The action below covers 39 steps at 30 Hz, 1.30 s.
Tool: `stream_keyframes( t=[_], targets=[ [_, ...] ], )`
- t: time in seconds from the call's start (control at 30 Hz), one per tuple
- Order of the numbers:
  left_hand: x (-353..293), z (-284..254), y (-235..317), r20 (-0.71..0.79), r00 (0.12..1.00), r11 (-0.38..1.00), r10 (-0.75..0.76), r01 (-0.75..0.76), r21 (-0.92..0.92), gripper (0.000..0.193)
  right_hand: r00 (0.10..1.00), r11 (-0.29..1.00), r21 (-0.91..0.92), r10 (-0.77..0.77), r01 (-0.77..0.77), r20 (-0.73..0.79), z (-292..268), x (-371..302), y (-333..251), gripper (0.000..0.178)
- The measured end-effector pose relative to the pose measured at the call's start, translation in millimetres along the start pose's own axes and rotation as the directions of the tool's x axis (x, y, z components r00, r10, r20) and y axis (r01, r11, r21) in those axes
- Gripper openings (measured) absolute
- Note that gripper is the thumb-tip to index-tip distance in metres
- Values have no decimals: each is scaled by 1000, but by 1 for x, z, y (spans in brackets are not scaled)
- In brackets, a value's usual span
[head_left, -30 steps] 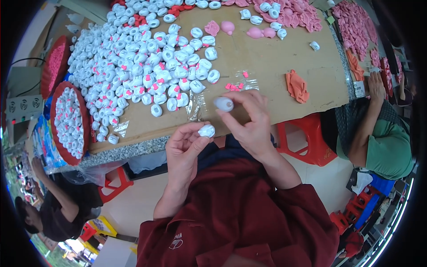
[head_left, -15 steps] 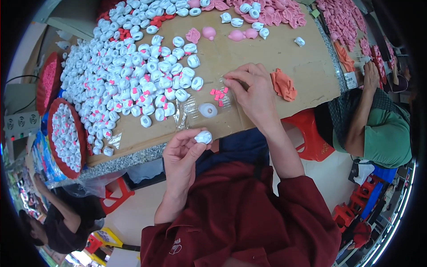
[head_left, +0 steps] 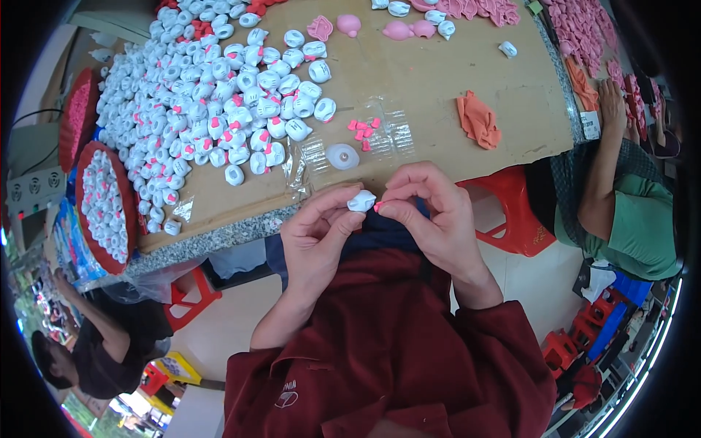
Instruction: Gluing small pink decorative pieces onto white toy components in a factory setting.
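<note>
Between the thumb and fingers of my left hand [head_left: 318,230] is a small white toy head [head_left: 361,201], held just off the table's front edge. My right hand [head_left: 434,215] pinches a tiny pink bow [head_left: 377,206] right beside the head; whether the two touch I cannot tell. Beyond my hands, several loose pink bows [head_left: 363,130] lie on clear tape stuck to the cardboard. A small round translucent white dish [head_left: 342,156] sits next to them.
A big heap of white toy heads [head_left: 212,109], some with bows, covers the table's left. Red trays [head_left: 131,212] stand at its left edge. An orange cloth [head_left: 478,120] lies to the right, pink pieces [head_left: 398,29] farther back. Co-workers sit on both sides.
My right hand has come back from the loose bows to my left hand, now with a pink bow in its fingers. My left hand has moved slightly right and up with the toy head.
</note>
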<state>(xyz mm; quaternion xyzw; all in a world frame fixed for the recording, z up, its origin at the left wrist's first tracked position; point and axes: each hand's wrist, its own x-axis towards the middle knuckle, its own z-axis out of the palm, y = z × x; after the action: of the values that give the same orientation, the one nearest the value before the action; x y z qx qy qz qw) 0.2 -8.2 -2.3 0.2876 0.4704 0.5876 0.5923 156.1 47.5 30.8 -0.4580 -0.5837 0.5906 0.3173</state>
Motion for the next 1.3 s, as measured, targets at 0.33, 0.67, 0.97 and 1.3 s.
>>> stream_keyframes(
  t=[0.33, 0.67, 0.97, 1.3],
  targets=[
    [2, 1, 2, 72, 993, 984, 97, -106, 145, 27, 967, 944, -225, -253, 240, -30, 0, 6, 5, 10],
    [0, -1, 1, 13, 994, 988, 108, -109, 110, 27, 933, 929, -236, -325, 284, -154, 19, 3, 14, 12],
    [-2, -4, 6, -6, 995, 993, 103, -102, 55, 29, 894, 875, -303, -430, 378, -127, 26, 2, 14, 15],
    [49, -50, 72, -308, 779, 769, 546, -319, 554, 24, 883, 902, -339, -371, 268, -288, 9, 17, 21, 26]
  ],
)
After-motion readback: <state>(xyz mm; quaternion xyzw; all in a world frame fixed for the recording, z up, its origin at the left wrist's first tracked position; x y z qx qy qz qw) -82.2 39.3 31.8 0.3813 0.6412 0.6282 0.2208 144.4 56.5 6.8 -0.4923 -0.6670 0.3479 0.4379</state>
